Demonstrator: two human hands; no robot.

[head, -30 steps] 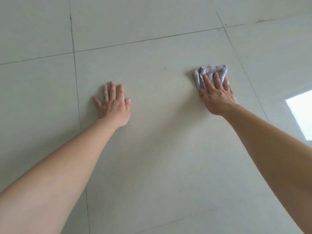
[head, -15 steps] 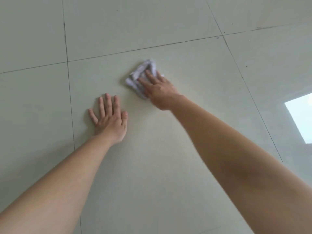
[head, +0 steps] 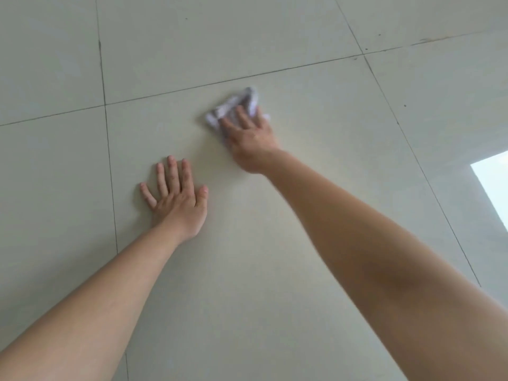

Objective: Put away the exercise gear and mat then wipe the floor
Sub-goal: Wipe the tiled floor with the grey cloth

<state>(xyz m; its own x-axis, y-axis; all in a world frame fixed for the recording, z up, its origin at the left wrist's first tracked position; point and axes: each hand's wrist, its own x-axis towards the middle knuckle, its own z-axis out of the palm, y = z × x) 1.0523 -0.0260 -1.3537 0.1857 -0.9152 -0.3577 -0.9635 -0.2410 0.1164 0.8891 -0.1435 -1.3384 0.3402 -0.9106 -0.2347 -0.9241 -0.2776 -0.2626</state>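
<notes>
From the head camera, looking down, a pale grey-green glossy tiled floor [head: 247, 303] fills the frame, crossed by thin dark grout lines [head: 108, 149]. The left hand [head: 176, 200] lies palm down on the tile with fingers straight and spread, holding nothing, its bare forearm running in from the lower left corner. The right hand [head: 250, 141] reaches further forward across the same tile and presses flat on a small crumpled light grey cloth [head: 237, 101]. Its fingers are stretched over the fabric rather than curled round it, though hand and cloth are both slightly blurred. The cloth sits on the floor under and ahead of those fingers, just short of a grout line. A bright white patch of reflected light [head: 493, 188] lies on the tiles at the right edge.
</notes>
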